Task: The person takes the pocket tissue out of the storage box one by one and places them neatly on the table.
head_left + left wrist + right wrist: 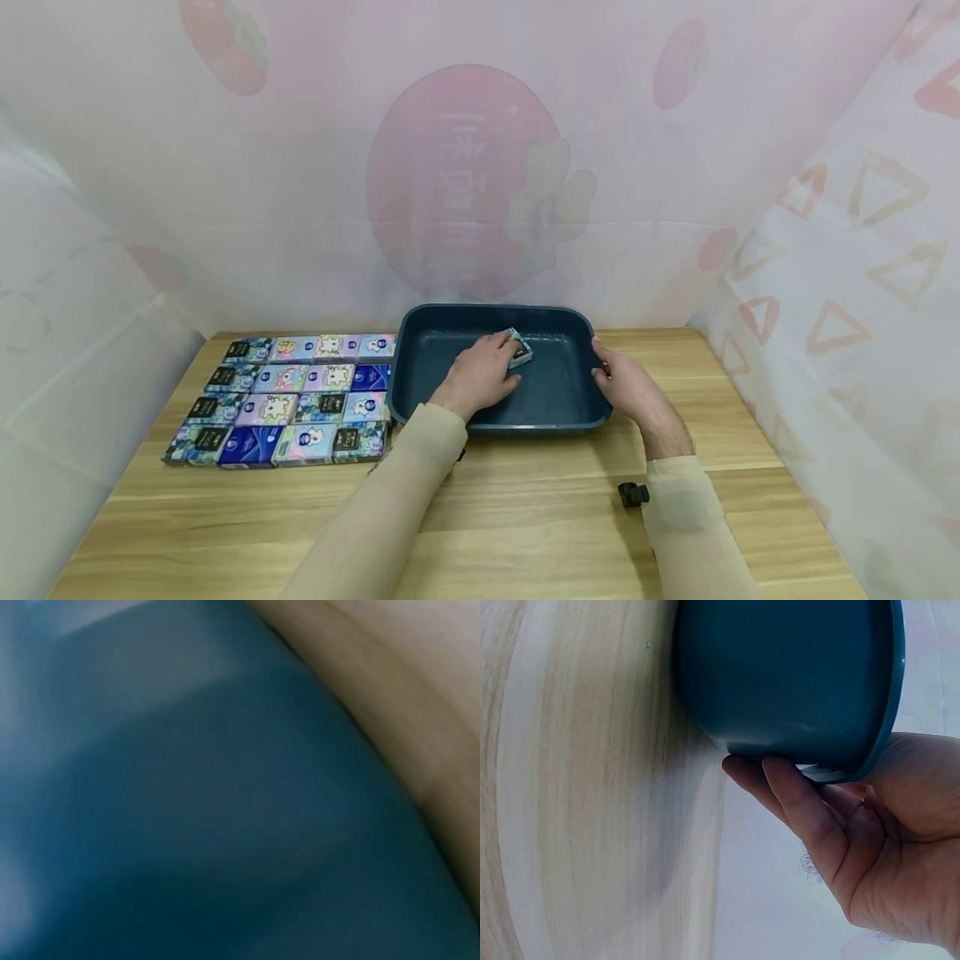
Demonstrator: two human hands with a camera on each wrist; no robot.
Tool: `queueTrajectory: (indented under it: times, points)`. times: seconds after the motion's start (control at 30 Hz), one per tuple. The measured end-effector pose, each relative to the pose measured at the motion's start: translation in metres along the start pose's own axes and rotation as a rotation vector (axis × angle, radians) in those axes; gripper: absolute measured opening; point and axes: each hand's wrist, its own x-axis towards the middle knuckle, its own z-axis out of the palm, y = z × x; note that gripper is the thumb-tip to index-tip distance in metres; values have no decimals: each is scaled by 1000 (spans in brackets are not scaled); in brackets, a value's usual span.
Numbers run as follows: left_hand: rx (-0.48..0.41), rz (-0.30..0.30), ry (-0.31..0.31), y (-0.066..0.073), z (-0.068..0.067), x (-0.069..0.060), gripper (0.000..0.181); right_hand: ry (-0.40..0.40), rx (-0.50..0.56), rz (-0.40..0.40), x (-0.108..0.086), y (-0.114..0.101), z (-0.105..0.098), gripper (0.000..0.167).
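Observation:
A dark teal plastic basin (555, 404) sits at the back middle of the table. Inside it, my left hand (480, 371) holds a small patterned tissue pack (522, 354), fingers over its near side and thumb spread to the right. The hand hides part of the pack. My right hand (630, 383) grips the basin's right side, and in the right wrist view its fingers (806, 806) lie against the outer wall (780, 682), the thumb side up at the rim. The left wrist view is blurred and shows mostly teal basin wall (225, 772).
Left of the basin, rows of flat tissue packs (273, 408) in floral, pastel cartoon and dark blue wrappers lie side by side, their right edge close to the basin. The wooden table (525, 517) meets printed cloth walls (300, 208) at the back and sides.

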Motion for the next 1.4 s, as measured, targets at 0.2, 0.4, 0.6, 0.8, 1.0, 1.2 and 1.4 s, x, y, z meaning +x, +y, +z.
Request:
queueTrajectory:
  times: [0.2, 0.4, 0.6, 0.8, 1.0, 1.2, 1.4]
  points:
    - [-34, -22, -102, -11, 19, 18, 79, -9, -4, 3, -1, -3, -1, 65]
    - [-112, -69, -202, -20, 35, 32, 84, -13, -24, -6, -4, -6, -4, 65]
    - [-43, -48, -139, -3, 9, 15, 66, -21, -12, -2, -4, -4, -3, 66]
    - [-46, -23, -69, 1, 6, 11, 52, -19, -5, -3, -1, -1, -1, 66]
    - [-109, -23, -104, -10, 23, 23, 54, -15, -4, -6, -1, 0, 0, 66]
    - [-76, -11, -108, -5, 14, 16, 54, -19, 2, -3, -1, -1, 0, 66]
    - [15, -6, -43, 2, 6, 11, 46, -16, -13, -9, -2, -1, -2, 66]
